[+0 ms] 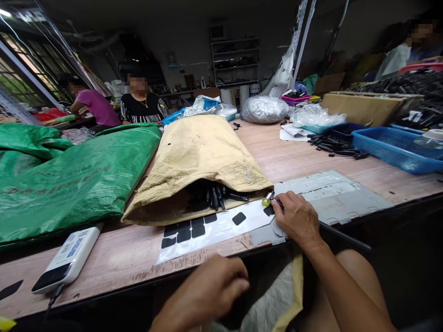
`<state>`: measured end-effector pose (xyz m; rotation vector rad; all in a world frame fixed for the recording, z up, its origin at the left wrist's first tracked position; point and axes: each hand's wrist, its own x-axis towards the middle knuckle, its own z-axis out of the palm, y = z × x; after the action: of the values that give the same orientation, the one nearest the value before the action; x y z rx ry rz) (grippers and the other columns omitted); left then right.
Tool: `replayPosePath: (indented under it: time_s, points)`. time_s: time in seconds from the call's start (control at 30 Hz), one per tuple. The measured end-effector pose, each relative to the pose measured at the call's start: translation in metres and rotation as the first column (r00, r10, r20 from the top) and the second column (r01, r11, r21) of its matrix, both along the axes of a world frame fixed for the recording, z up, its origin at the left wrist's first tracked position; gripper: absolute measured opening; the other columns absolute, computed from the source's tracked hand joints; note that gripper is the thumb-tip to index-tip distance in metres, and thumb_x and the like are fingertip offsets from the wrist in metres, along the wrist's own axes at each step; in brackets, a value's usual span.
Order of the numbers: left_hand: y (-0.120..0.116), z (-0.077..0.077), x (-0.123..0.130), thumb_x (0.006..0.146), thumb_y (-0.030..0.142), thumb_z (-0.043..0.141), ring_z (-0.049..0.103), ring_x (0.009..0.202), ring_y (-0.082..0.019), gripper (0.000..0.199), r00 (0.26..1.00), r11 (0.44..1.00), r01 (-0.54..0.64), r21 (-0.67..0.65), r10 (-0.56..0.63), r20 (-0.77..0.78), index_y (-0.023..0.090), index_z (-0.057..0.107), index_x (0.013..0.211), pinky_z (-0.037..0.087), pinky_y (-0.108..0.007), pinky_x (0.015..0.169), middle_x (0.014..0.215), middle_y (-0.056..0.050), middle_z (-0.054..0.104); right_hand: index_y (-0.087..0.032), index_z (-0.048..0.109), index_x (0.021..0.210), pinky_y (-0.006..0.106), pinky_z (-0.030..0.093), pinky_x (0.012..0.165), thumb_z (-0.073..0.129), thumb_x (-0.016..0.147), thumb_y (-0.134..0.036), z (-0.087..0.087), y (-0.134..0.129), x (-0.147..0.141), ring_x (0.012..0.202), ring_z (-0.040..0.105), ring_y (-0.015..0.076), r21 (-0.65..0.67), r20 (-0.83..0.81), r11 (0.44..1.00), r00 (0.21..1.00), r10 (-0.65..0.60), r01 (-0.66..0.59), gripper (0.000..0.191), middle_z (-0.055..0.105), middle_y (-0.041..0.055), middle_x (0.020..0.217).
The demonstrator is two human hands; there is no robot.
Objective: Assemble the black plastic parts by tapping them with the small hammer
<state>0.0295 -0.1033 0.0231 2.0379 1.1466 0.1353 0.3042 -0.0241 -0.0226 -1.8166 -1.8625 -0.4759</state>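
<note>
My right hand [297, 216] is closed in a pinch at the mouth of the paper sack, on a small metal piece with a yellow-green end [266, 202]; its exact kind I cannot make out. Under those fingertips lies a white sheet [221, 235] bearing black rounded-square stickers [239, 218]. The tan sack [204, 152] lies on its side, its opening towards me, with black tube-like parts [215, 197] inside. My left hand [221, 283], somewhat blurred, is curled in front of the table edge. Whatever it may hold is hidden.
A green woven sack [76, 180] and a white power bank [67, 258] with a cable are at left. Grey sheets [332, 196], black parts [337, 146] and a blue basket [398, 147] lie right. Another open sack [277, 295] is below the edge. People sit across the table.
</note>
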Motion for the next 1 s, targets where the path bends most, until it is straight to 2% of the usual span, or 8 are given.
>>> replayPosePath:
  time_s: [0.07, 0.13, 0.17, 0.23, 0.47, 0.7, 0.87, 1.0]
  points:
    - [0.030, 0.015, -0.019, 0.096, 0.031, 0.053, 0.063, 0.070, -0.016, 0.021, 0.986, 0.968, -0.168, 0.188, 0.160, 0.055, 0.024, 0.072, 0.089, 0.044, -0.025, 0.064, 0.077, 0.001, 0.071, -0.021, 0.062, 0.090, 0.035, 0.030, 0.072, 0.053, 0.097, -0.032, 0.000, 0.000, 0.000, 0.085, 0.052, 0.0227, 0.003, 0.003, 1.000, 1.000, -0.003, 0.003, 0.016, 0.064, 0.0071, 0.090]
    - [0.063, 0.016, -0.039, 0.095, 0.032, 0.055, 0.064, 0.074, -0.017, 0.019, 0.913, 0.801, -0.402, 0.445, 0.386, 0.130, 0.023, 0.072, 0.092, 0.046, -0.028, 0.071, 0.084, -0.001, 0.072, -0.021, 0.062, 0.090, 0.035, 0.031, 0.073, 0.053, 0.097, -0.032, 0.000, 0.000, 0.000, 0.086, 0.052, 0.0228, 0.002, 0.005, 1.000, 1.000, -0.007, 0.007, 0.017, 0.064, 0.0069, 0.090]
    - [0.077, 0.013, -0.048, 0.094, 0.030, 0.057, 0.065, 0.078, -0.019, 0.018, 0.879, 0.713, -0.453, 0.535, 0.457, 0.136, 0.022, 0.072, 0.096, 0.048, -0.029, 0.075, 0.090, -0.003, 0.073, -0.021, 0.062, 0.090, 0.035, 0.031, 0.073, 0.052, 0.098, -0.032, 0.000, 0.000, 0.000, 0.086, 0.052, 0.0228, 0.000, 0.005, 1.000, 1.000, -0.009, 0.009, 0.017, 0.064, 0.0067, 0.090]
    - [0.099, 0.003, -0.062, 0.091, 0.029, 0.061, 0.066, 0.085, -0.022, 0.018, 0.845, 0.634, -0.459, 0.623, 0.527, 0.087, 0.022, 0.073, 0.102, 0.049, -0.032, 0.079, 0.096, -0.005, 0.073, -0.021, 0.062, 0.090, 0.034, 0.032, 0.074, 0.052, 0.098, -0.033, 0.000, 0.000, -0.001, 0.087, 0.053, 0.0227, -0.006, 0.004, 1.000, 1.000, -0.014, 0.014, 0.017, 0.064, 0.0063, 0.091]
    - [0.107, -0.014, -0.072, 0.089, 0.030, 0.064, 0.065, 0.088, -0.022, 0.010, 0.849, 0.671, -0.395, 0.628, 0.527, -0.029, 0.024, 0.066, 0.098, 0.047, -0.032, 0.078, 0.095, -0.003, 0.071, -0.021, 0.061, 0.090, 0.034, 0.033, 0.074, 0.052, 0.098, -0.033, 0.001, 0.000, -0.001, 0.088, 0.054, 0.0230, -0.019, 0.015, 1.000, 1.000, -0.014, 0.014, 0.017, 0.064, 0.0059, 0.090]
    - [0.087, -0.006, -0.066, 0.089, 0.028, 0.065, 0.064, 0.096, -0.024, 0.016, 0.855, 0.673, -0.500, 0.545, 0.483, 0.188, 0.023, 0.073, 0.101, 0.047, -0.037, 0.088, 0.096, -0.005, 0.072, -0.021, 0.062, 0.091, 0.034, 0.034, 0.075, 0.053, 0.098, -0.033, -0.001, 0.002, 0.000, 0.089, 0.054, 0.0225, -0.021, -0.001, 1.000, 1.000, -0.012, 0.012, 0.016, 0.064, 0.0057, 0.091]
    - [0.069, -0.013, -0.033, 0.089, 0.029, 0.065, 0.058, 0.095, -0.025, 0.016, 0.914, 0.804, -0.402, 0.439, 0.321, 0.250, 0.022, 0.074, 0.101, 0.045, -0.038, 0.085, 0.095, -0.006, 0.069, -0.021, 0.064, 0.091, 0.034, 0.035, 0.074, 0.056, 0.095, -0.032, -0.001, 0.001, -0.001, 0.087, 0.054, 0.0219, -0.015, -0.040, 1.000, 0.999, -0.026, 0.025, 0.014, 0.064, 0.0055, 0.091]
    - [0.068, -0.024, -0.017, 0.090, 0.029, 0.064, 0.055, 0.088, -0.024, 0.015, 0.924, 0.824, -0.378, 0.423, 0.304, 0.234, 0.022, 0.073, 0.101, 0.041, -0.039, 0.085, 0.091, -0.005, 0.065, -0.022, 0.065, 0.089, 0.033, 0.036, 0.073, 0.061, 0.091, -0.034, 0.002, -0.002, -0.001, 0.088, 0.056, 0.0223, -0.018, -0.081, 0.996, 0.993, -0.091, 0.090, 0.013, 0.064, 0.0052, 0.090]
